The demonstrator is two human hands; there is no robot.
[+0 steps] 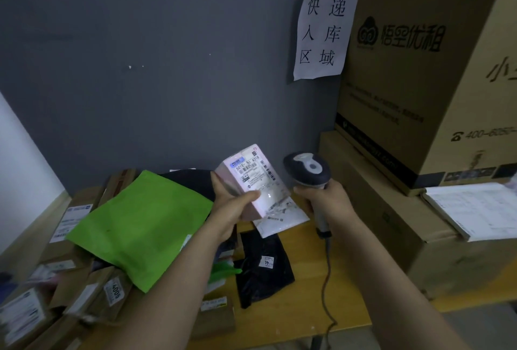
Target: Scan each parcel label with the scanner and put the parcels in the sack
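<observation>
Above the table's near edge: I grip the scanner [307, 168] by its handle in my right hand [324, 196], with the cable hanging down.
Left hand [232, 207]: fingers and thumb are wrapped round the pink parcel [243, 210], held up just beside the scanner head.
Label [256, 175]: it faces me, tilted; I'd turn its barcode square to the scanner window and hold both steady.
Table [302, 288]: a green bag [140, 224], a black bag [263, 265] and brown boxes [92, 293] lie on it.
Sack: I cannot pick it out.

The yellowish wooden table [296, 313] carried brown cardboard parcels [92, 293] piled at left under a green mailer [140, 224], a black poly bag [263, 265] mid-table, a white mailer [282, 221] farther back, and the scanner cable [326, 279] trailing near right.
</observation>
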